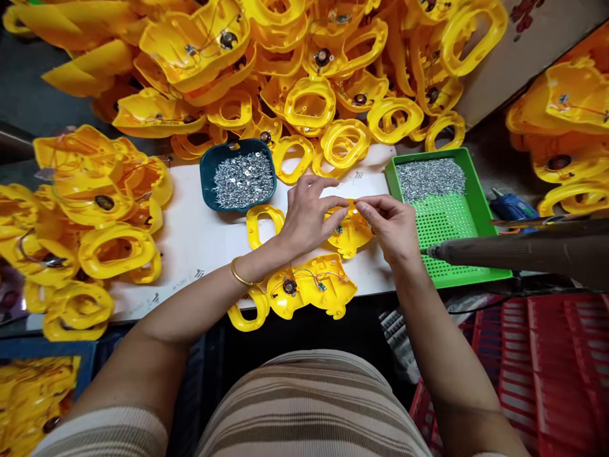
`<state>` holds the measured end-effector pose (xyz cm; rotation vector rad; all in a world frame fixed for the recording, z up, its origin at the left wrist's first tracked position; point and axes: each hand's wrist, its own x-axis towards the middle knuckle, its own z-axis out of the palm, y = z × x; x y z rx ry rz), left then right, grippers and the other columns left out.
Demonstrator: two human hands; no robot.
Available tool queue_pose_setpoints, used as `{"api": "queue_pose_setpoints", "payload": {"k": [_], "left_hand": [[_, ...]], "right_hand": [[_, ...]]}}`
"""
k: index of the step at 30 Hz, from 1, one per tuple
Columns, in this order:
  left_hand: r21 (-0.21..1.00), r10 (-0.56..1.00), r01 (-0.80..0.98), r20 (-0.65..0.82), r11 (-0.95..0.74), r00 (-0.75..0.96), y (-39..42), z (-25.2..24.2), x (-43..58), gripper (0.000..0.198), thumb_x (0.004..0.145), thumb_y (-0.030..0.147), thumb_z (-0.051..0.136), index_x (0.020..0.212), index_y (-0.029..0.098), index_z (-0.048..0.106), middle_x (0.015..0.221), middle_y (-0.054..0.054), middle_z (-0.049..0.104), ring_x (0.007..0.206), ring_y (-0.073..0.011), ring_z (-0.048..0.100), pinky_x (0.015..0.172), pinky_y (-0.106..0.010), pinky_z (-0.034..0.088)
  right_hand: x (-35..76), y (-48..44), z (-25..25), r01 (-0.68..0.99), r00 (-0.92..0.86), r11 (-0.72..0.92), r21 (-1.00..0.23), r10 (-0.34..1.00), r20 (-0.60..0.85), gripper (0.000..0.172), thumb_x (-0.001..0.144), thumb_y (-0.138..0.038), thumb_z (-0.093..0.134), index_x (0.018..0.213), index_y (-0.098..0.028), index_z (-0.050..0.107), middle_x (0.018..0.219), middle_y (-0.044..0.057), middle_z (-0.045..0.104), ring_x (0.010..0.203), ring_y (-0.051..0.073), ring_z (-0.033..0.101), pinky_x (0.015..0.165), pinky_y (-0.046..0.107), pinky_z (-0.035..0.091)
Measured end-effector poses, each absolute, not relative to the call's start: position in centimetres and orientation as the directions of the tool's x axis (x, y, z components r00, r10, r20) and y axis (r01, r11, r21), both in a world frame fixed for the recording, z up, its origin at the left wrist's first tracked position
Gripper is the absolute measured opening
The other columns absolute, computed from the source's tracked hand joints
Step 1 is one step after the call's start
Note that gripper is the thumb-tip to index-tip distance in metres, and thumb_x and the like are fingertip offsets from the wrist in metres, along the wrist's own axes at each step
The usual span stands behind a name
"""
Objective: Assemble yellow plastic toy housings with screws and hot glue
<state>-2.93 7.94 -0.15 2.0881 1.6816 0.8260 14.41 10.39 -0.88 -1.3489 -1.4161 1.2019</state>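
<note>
My left hand (310, 216), with a gold bangle (242, 273) at its wrist, reaches over a yellow plastic shell (351, 236) with its fingers apart. At the shell's far right side is my right hand (392, 225), its thumb and forefinger pinched together; whatever they hold is too small or hidden to make out. Both hands partly cover this shell. Nearer to me, a second yellow shell (340, 279) with a round speaker, wires and a small circuit board lies at the table edge. Yellow oval rings (264, 225) lie left of the shells, one partly behind my left forearm.
A dark green tub (205, 181) of small metal parts stands at the back left. On the right, a green perforated tray (488, 219) holds screws, with a dark tool (504, 251) jutting over it. Yellow shells (190, 44) pile behind and left. Red crates (554, 355) sit lower right.
</note>
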Motion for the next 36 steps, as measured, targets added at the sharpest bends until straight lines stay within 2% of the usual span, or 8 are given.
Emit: {"api": "queue_pose_setpoints", "payload": {"k": [5, 9, 11, 15, 18, 24, 33, 36], "left_hand": [[0.68, 0.984, 0.712, 0.14, -0.179, 0.113, 8.4, 0.1, -2.4, 0.013, 0.091, 0.032, 0.063, 0.091, 0.028, 0.075, 0.124, -0.001, 0.065, 0.122, -0.0243, 0.047, 0.108, -0.048, 0.037], [0.68, 0.983, 0.71, 0.133, -0.185, 0.128, 8.1, 0.4, -2.4, 0.011, 0.09, 0.029, 0.064, 0.088, 0.027, 0.074, 0.131, -0.001, 0.06, 0.128, -0.0253, 0.044, 0.11, -0.048, 0.035], [0.672, 0.98, 0.713, 0.128, -0.199, 0.153, 7.7, 0.6, -2.3, 0.009, 0.09, 0.028, 0.064, 0.088, 0.027, 0.073, 0.133, -0.001, 0.059, 0.13, -0.0249, 0.042, 0.112, -0.048, 0.032], [0.666, 0.977, 0.717, 0.094, -0.206, 0.194, 6.9, 0.9, -1.6, 0.01, 0.09, 0.028, 0.064, 0.085, 0.025, 0.073, 0.135, 0.0, 0.057, 0.131, -0.0251, 0.04, 0.112, -0.048, 0.03], [0.653, 0.975, 0.729, 0.07, -0.203, 0.21, 6.7, 1.0, -1.1, 0.011, 0.089, 0.028, 0.064, 0.082, 0.024, 0.073, 0.135, -0.001, 0.057, 0.132, -0.0267, 0.04, 0.112, -0.051, 0.029], [0.615, 0.97, 0.758, 0.049, -0.217, 0.237, 6.7, 1.0, -0.8, 0.012, 0.088, 0.028, 0.064, 0.082, 0.024, 0.073, 0.135, -0.002, 0.058, 0.133, -0.0276, 0.039, 0.113, -0.052, 0.027], [0.584, 0.971, 0.791, -0.018, -0.183, 0.238, 6.8, 0.9, -0.5, 0.016, 0.089, 0.033, 0.063, 0.081, 0.025, 0.074, 0.135, 0.0, 0.058, 0.134, -0.0263, 0.038, 0.113, -0.051, 0.024], [0.589, 0.975, 0.79, -0.018, -0.17, 0.222, 6.9, 0.8, -0.4, 0.016, 0.088, 0.033, 0.064, 0.079, 0.025, 0.074, 0.133, 0.0, 0.06, 0.133, -0.0266, 0.04, 0.112, -0.052, 0.025]], "right_hand": [[14.7, 10.0, -1.4, 0.251, -0.129, 0.055, -0.967, 0.991, 0.023, 0.035, 0.078, -0.053, 0.071, 0.092, -0.021, 0.076, 0.089, 0.006, 0.069, 0.079, 0.015, 0.061, 0.075, 0.031, 0.052], [15.6, 8.2, -0.8, 0.416, -0.095, 0.138, -0.899, 0.99, 0.108, 0.042, 0.088, -0.052, 0.06, 0.115, -0.022, 0.069, 0.113, 0.01, 0.065, 0.097, 0.019, 0.063, 0.078, 0.031, 0.054], [16.2, 7.0, -0.6, 0.45, -0.075, 0.112, -0.886, 0.993, 0.087, 0.048, 0.09, -0.052, 0.056, 0.124, -0.02, 0.064, 0.121, 0.013, 0.063, 0.105, 0.022, 0.063, 0.078, 0.032, 0.055], [16.7, 5.1, -1.1, 0.423, -0.151, -0.003, -0.906, 0.986, -0.074, 0.052, 0.095, -0.053, 0.045, 0.132, -0.02, 0.059, 0.125, 0.013, 0.063, 0.115, 0.025, 0.06, 0.091, 0.039, 0.054], [16.5, 4.7, -1.6, 0.409, -0.196, -0.049, -0.911, 0.971, -0.14, 0.054, 0.096, -0.054, 0.04, 0.137, -0.022, 0.056, 0.127, 0.012, 0.061, 0.109, 0.025, 0.061, 0.087, 0.039, 0.055], [16.2, 4.6, -2.3, 0.364, -0.2, -0.068, -0.929, 0.968, -0.149, 0.059, 0.096, -0.056, 0.039, 0.141, -0.021, 0.052, 0.128, 0.014, 0.057, 0.089, 0.019, 0.064, 0.075, 0.034, 0.056], [16.0, 4.3, -2.7, 0.398, -0.21, 0.011, -0.917, 0.974, -0.08, 0.06, 0.098, -0.055, 0.035, 0.141, -0.017, 0.051, 0.123, 0.015, 0.058, 0.095, 0.021, 0.062, 0.079, 0.037, 0.055], [16.0, 4.5, -2.8, 0.384, -0.197, -0.011, -0.923, 0.976, -0.093, 0.06, 0.096, -0.057, 0.038, 0.139, -0.018, 0.053, 0.119, 0.014, 0.059, 0.081, 0.017, 0.062, 0.071, 0.033, 0.054]]}}
